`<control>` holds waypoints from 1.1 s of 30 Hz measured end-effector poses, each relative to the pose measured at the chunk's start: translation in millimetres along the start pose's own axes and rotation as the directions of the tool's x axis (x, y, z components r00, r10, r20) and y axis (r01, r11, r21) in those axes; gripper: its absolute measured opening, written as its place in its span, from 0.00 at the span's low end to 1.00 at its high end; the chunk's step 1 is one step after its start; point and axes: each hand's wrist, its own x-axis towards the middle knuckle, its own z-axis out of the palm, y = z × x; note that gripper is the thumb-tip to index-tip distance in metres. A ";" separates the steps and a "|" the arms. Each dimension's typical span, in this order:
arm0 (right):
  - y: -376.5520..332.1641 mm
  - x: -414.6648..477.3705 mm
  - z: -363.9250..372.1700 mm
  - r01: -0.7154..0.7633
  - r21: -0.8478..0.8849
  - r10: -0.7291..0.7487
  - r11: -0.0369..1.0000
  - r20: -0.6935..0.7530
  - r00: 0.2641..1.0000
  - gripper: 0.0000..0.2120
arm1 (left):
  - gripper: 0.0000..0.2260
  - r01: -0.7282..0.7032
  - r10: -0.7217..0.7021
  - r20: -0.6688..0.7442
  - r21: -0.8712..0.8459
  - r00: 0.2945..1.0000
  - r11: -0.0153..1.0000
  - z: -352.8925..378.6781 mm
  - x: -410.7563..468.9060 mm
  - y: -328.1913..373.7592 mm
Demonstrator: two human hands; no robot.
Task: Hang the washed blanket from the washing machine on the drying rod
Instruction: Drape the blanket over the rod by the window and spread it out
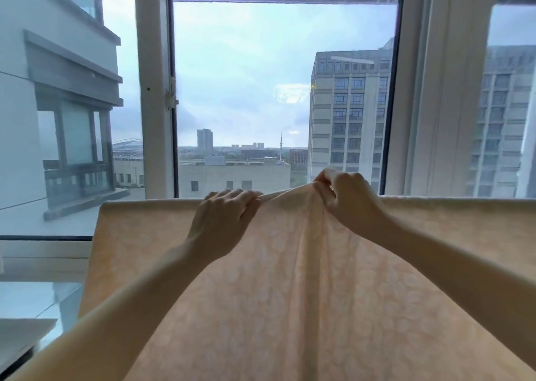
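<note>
we pinched the blanket [290,279] at its top fold, left hand [224,218] and right hand [345,198] close together; spreading it sideways seemed next.

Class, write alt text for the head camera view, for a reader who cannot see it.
The left hand and right hand grip the top edge of a peach blanket spread across the view, the right lifting a bunched fold. Behind is a window showing tall buildings and cloudy sky.

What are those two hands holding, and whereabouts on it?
The pale peach patterned blanket, at its top fold: the left hand pinches the fold line, the right hand grips a raised bunch beside it.
</note>
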 end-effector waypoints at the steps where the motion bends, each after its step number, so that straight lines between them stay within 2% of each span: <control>1: 0.9 -1.3 -1.4 0.008 0.008 -0.008 1.000 0.006 1.000 0.07 | 0.19 -0.014 0.015 -0.018 0.021 1.000 1.000 6.0 0.6 8.3; 5: 10.3 -3.2 -6.6 0.033 0.004 -0.033 0.999 0.012 0.999 0.08 | 0.17 -0.009 0.011 -0.130 0.012 0.991 1.000 24.1 3.7 37.9; 8: 17.8 -3.3 -9.0 0.048 0.006 -0.048 0.999 0.021 0.999 0.08 | 0.14 0.002 0.013 -0.184 0.084 0.983 0.996 25.1 8.8 48.0; 14: 25.9 -4.4 -10.1 0.053 0.030 -0.055 0.998 0.044 0.998 0.07 | 0.18 0.072 -0.068 -0.052 0.083 0.996 0.994 22.2 9.3 57.0; 20: 44.5 -13.4 -28.7 -0.006 0.047 0.002 0.999 0.072 0.997 0.06 | 0.19 0.058 -0.057 -0.016 0.171 0.998 0.984 22.7 7.5 52.9; 24: 52.2 -22.2 -38.1 0.059 0.094 -0.071 0.994 0.128 0.989 0.07 | 0.20 0.074 -0.072 -0.019 0.205 0.997 0.976 25.0 10.4 54.8; 28: 57.9 -21.9 -39.6 0.073 0.101 -0.080 0.992 0.068 0.994 0.05 | 0.20 0.095 -0.093 -0.017 0.216 0.996 0.972 28.2 13.0 62.1; 33: 77.8 -26.3 -49.8 -0.011 -0.031 0.011 0.999 -0.017 1.000 0.05 | 0.21 0.099 -0.098 -0.013 0.198 0.995 0.975 30.0 13.8 62.6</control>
